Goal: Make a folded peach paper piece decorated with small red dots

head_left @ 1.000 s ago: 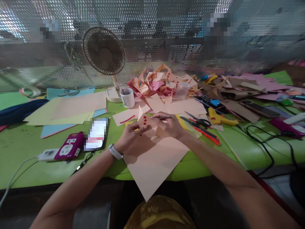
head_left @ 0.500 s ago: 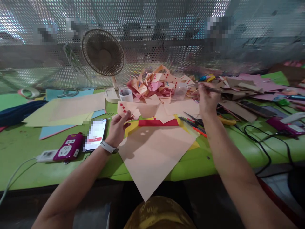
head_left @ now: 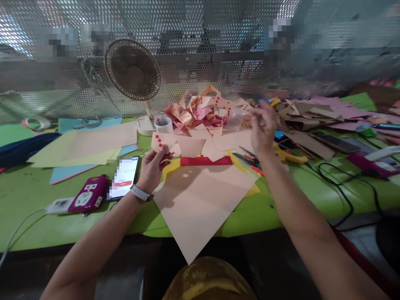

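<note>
My left hand [head_left: 154, 166] pinches a peach paper piece [head_left: 178, 143] with red squares stuck on its left end. Raised over the right side of the table is my right hand [head_left: 263, 127], its fingers smeared by motion near a translucent plastic cup [head_left: 236, 120]. Whether anything is in those fingers is unclear. Between my arms lies a large peach sheet [head_left: 200, 200], one corner hanging past the table edge. A red paper strip [head_left: 206, 161] runs along its far side, with yellow paper [head_left: 171, 167] underneath. Scissors [head_left: 250, 158] rest beside my right forearm.
A heap of folded peach and pink papers [head_left: 203, 106] stands at the back. Left of it are a white cup [head_left: 163, 125] and a fan [head_left: 133, 71]. A lit phone [head_left: 124, 179] and purple power socket [head_left: 89, 193] lie left; a yellow glue gun [head_left: 289, 156] lies right.
My right hand has moved slightly left, toward the plastic cup, and its fingers have loosened. The dark thin stick seen in it before no longer shows. My left hand stays on the paper piece.
</note>
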